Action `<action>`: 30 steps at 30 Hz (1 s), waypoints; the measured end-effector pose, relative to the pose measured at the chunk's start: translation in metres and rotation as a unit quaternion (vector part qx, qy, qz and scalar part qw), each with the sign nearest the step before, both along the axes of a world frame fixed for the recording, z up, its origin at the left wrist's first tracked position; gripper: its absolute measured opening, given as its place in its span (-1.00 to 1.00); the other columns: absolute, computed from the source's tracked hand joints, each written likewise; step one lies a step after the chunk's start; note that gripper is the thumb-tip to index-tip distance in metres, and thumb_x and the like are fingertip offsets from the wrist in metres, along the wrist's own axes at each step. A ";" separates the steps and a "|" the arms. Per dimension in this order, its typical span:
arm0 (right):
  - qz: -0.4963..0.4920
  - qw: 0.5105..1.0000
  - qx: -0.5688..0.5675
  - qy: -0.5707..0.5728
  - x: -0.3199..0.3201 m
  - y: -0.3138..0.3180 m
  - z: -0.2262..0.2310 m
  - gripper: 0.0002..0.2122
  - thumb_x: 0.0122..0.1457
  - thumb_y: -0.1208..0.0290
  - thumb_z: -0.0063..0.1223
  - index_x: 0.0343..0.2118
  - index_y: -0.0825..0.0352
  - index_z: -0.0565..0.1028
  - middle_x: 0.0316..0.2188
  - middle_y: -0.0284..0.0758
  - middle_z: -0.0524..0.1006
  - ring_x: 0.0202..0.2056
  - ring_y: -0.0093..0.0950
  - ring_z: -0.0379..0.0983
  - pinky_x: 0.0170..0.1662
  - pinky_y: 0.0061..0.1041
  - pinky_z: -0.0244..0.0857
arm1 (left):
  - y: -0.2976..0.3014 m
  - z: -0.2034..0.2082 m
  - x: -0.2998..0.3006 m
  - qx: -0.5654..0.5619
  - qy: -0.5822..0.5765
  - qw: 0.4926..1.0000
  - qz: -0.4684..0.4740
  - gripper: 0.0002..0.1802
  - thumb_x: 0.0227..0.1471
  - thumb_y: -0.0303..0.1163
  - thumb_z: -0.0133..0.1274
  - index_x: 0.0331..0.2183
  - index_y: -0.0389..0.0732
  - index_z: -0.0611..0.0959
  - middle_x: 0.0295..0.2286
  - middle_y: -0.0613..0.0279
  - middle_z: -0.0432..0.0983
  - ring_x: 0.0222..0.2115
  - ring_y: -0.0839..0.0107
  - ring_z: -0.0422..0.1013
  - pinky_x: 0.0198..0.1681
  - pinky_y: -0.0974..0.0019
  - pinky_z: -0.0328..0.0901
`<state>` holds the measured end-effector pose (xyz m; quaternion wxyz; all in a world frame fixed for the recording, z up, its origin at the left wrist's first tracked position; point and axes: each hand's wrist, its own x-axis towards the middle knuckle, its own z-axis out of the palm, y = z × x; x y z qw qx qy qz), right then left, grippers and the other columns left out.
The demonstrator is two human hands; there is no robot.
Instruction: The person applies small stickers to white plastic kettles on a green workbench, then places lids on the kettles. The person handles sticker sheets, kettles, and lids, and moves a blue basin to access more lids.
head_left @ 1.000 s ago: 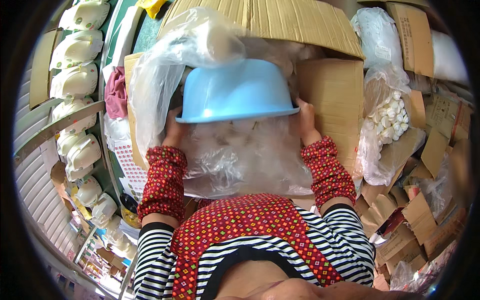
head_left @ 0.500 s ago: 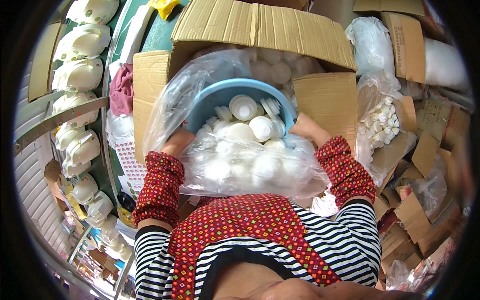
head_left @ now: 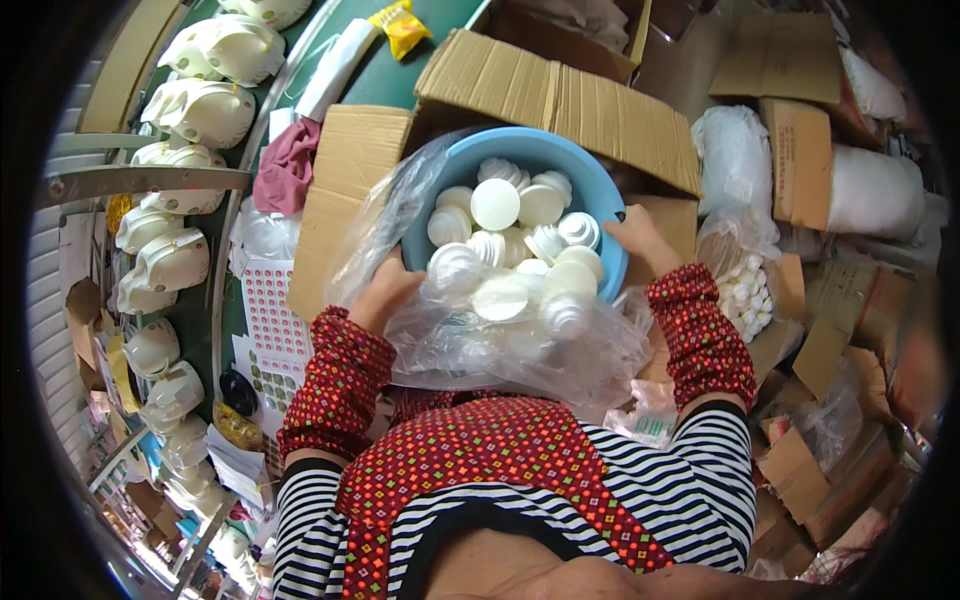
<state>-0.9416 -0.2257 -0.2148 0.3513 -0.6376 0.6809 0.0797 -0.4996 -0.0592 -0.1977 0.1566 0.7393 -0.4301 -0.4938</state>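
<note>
A light blue plastic basin (head_left: pixel 520 140) holds several white round plastic pieces (head_left: pixel 495 204), some flat discs and some stepped. On its left side my left hand (head_left: pixel 390 287) is closed on the basin, its fingertips partly hidden. My right hand (head_left: pixel 640 240) grips the right rim, thumb on top and fingers out of sight. A clear plastic bag (head_left: pixel 460 345) drapes over the basin's near side and some of the pieces. Around and under the basin is an open cardboard box (head_left: pixel 560 85) with its flaps folded out.
Left of the box, a green table (head_left: pixel 365 75) bears a pink cloth (head_left: pixel 287 165), a yellow packet (head_left: pixel 402 28) and a sticker sheet (head_left: pixel 275 312). White decorated helmet-like shells (head_left: pixel 205 112) line the far left. Bags of white pieces (head_left: pixel 750 295) and cardboard boxes (head_left: pixel 800 165) crowd the right.
Both hands have brought the basin up and out of the bag, tipping it more level, so more white pieces show. The bag has slid lower at the near side. The view has shifted.
</note>
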 end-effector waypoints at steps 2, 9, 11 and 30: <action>-0.001 1.000 -0.024 -0.019 0.013 0.000 0.033 -0.52 0.03 0.08 0.30 -0.22 0.50 0.67 -0.25 0.11 0.67 -0.14 -0.04 0.66 -0.04 -0.16 0.50 | 0.013 -0.027 0.004 -0.023 0.028 0.998 0.045 -0.16 -0.14 -0.39 0.38 0.18 -0.44 0.45 -0.09 -0.09 0.60 -0.14 0.16 0.57 -0.09 0.21 0.46; -0.005 0.999 -0.021 0.047 -0.001 -0.013 0.041 -0.45 0.01 0.08 0.33 -0.16 0.57 0.62 -0.18 0.13 0.66 -0.19 -0.04 0.67 -0.12 -0.19 0.53 | -0.004 0.073 -0.010 -0.029 0.117 0.992 0.047 -0.04 -0.22 -0.43 0.52 0.20 -0.41 0.42 -0.01 -0.04 0.57 -0.07 0.26 0.54 -0.06 0.24 0.47; -0.050 0.996 0.074 -0.028 -0.008 -0.017 0.053 -0.46 0.04 0.11 0.32 -0.14 0.59 0.61 -0.16 0.12 0.65 -0.18 -0.09 0.68 -0.15 -0.19 0.52 | 0.006 0.056 0.001 -0.119 0.249 0.959 0.060 0.09 -0.32 -0.35 0.60 0.22 -0.41 0.40 0.04 -0.06 0.55 0.02 0.22 0.51 0.07 0.22 0.43; -0.014 0.987 -0.126 -0.101 -0.063 -0.029 0.135 -0.55 0.17 0.13 0.25 -0.23 0.57 0.64 -0.42 -0.09 0.67 -0.40 -0.31 0.64 -0.32 -0.24 0.46 | 0.001 0.135 -0.026 -0.240 0.371 0.894 0.076 -0.20 -0.06 -0.42 0.48 0.19 -0.29 0.49 -0.07 0.18 0.60 -0.11 0.44 0.52 0.03 0.33 0.42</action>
